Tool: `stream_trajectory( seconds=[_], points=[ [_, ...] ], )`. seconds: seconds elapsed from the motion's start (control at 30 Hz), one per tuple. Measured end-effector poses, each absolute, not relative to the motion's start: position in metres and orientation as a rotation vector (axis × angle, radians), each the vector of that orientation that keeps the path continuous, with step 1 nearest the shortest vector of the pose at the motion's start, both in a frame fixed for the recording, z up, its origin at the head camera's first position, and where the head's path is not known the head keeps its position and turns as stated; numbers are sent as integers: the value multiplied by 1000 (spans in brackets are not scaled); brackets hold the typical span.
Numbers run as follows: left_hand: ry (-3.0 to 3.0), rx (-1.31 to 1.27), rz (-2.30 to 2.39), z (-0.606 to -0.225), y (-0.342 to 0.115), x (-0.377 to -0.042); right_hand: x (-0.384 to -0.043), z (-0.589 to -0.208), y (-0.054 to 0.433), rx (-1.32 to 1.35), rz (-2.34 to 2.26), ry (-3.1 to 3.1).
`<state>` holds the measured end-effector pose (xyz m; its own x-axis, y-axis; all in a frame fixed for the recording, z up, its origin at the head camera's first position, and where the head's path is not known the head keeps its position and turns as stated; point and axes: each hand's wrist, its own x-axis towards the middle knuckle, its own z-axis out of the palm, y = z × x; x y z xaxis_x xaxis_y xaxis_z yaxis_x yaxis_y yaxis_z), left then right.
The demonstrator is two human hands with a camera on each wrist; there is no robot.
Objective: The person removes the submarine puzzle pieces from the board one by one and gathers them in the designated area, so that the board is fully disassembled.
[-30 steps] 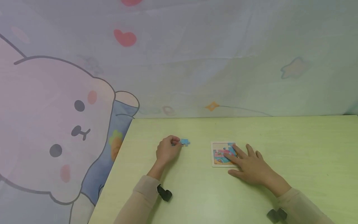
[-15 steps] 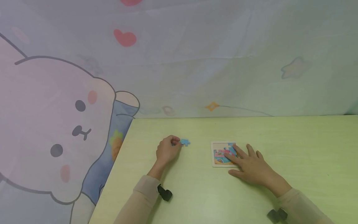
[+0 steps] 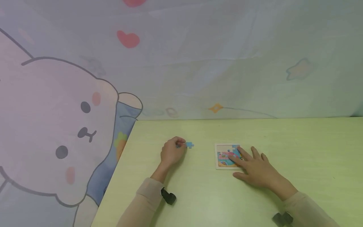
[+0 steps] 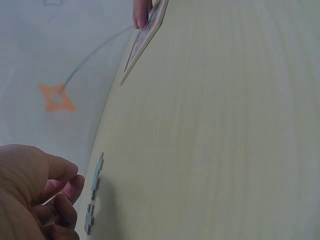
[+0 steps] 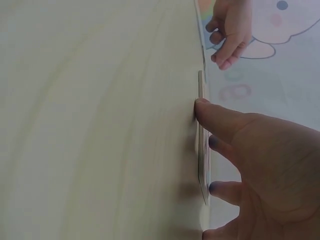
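Puzzle frame: I see this frame (image 3: 216,157) flat on the table, right of the middle, with one bare cream part at its upper left.
Right hand: my right hand (image 3: 258,170) has its fingers spread; some fingertips rest on the puzzle, and the thumb lies by the near edge.
Left hand: my left hand (image 3: 172,152) has the fingers loosely bent; in the left wrist view it is apart from the blue pieces (image 3: 189,145) lying on the table.
Room for moving: between the frame and the blue pieces I have a stretch of table; a wider stretch goes to the right.
Table edges: the far edge is near both hands; the left edge runs slanting.
Table: its surface (image 3: 210,201) is pale yellow-green, with faint grain.
Wall: a printed cloth (image 3: 198,75) hangs behind, with a bear (image 3: 51,110) and a red heart (image 3: 128,39).
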<state>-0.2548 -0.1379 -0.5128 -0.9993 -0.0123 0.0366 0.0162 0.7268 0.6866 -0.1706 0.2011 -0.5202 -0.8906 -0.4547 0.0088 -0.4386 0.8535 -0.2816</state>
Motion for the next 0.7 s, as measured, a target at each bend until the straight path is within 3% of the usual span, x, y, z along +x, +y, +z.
stream_trajectory(
  seconds=[0.7],
  points=[
    [-2978,-289,-1127,-509,-55,-258,-158,-521,209,-747,-389,3002]
  ],
)
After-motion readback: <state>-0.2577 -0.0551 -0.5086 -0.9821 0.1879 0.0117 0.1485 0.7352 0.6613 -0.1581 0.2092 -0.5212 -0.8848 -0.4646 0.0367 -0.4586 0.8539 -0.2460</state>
